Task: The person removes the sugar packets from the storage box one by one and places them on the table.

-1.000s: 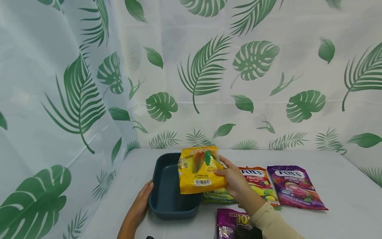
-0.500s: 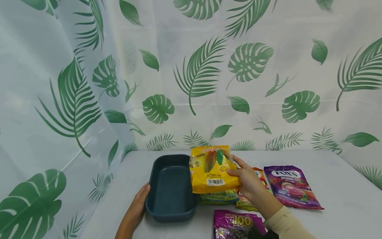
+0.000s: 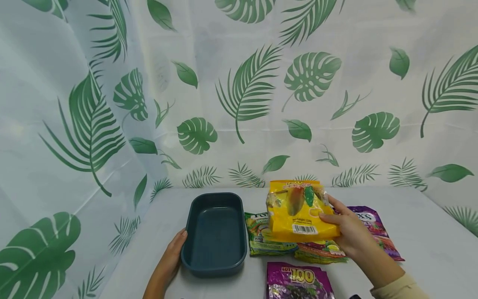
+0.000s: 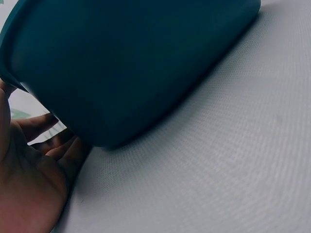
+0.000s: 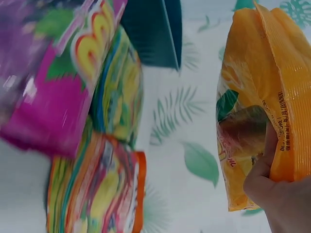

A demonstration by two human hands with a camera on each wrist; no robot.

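Note:
My right hand (image 3: 352, 232) pinches a yellow candy bag (image 3: 298, 214) with a mango picture by its right edge, thumb in front. The bag is held up over the candy packs on the table, its ribbed orange back seam showing in the right wrist view. Beneath it lie a green Fox's pack (image 3: 259, 234) and a fruit-coloured pack (image 3: 321, 252), partly hidden. My left hand (image 3: 169, 257) rests against the left side of a dark teal plastic tub (image 3: 214, 272) with nothing in it. In the left wrist view, its fingers (image 4: 41, 125) touch the outer wall below the rim.
A purple Fox's Berries pack (image 3: 384, 236) lies at the right, partly behind my right hand. Near the front sits a purple Lot 100 pack (image 3: 298, 280). The white table (image 3: 440, 265) ends at a leaf-printed curtain (image 3: 328, 37).
My right hand has carried the yellow candy bag rightward, away from above the tub, uncovering the tub's inside and the green pack. The left hand keeps its place on the tub.

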